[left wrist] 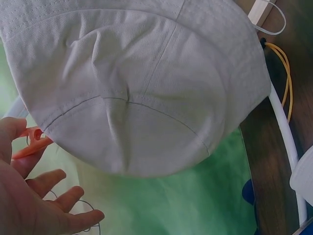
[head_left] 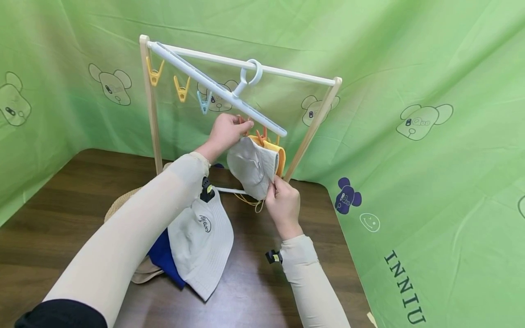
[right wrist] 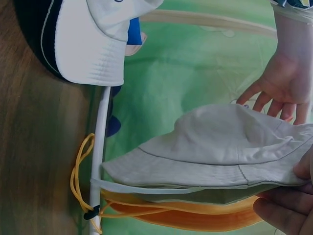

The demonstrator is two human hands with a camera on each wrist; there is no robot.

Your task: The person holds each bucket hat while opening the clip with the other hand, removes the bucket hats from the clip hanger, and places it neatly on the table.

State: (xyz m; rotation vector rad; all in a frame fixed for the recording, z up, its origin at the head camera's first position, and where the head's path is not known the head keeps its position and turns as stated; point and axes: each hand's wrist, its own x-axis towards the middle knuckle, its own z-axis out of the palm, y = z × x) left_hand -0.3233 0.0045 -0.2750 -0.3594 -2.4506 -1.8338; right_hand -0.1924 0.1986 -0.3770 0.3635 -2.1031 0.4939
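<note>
A light grey bucket hat (head_left: pixel 251 166) hangs below the right arm of a pale blue hanger (head_left: pixel 217 91). My left hand (head_left: pixel 227 134) pinches an orange clothespin (left wrist: pixel 34 142) at the edge of the hat's crown; the other fingers of that hand are spread away from it. Lower down, my right hand (head_left: pixel 284 202) grips the brim between thumb and fingers. Behind the grey hat is a yellow-orange hat (right wrist: pixel 195 215) with a yellow cord (right wrist: pixel 78 171) dangling from it. Another orange clip (head_left: pixel 261 135) shows above these hats.
The hanger hooks over the white bar (head_left: pixel 295 75) of a wooden-legged rack (head_left: pixel 313 127). Two yellow clips (head_left: pixel 182 89) and a blue clip (head_left: pixel 204 102) dangle on its left. On the table (head_left: pixel 254 273) lie a white bucket hat (head_left: pixel 213 255), something blue (head_left: pixel 166 255) and tan hats.
</note>
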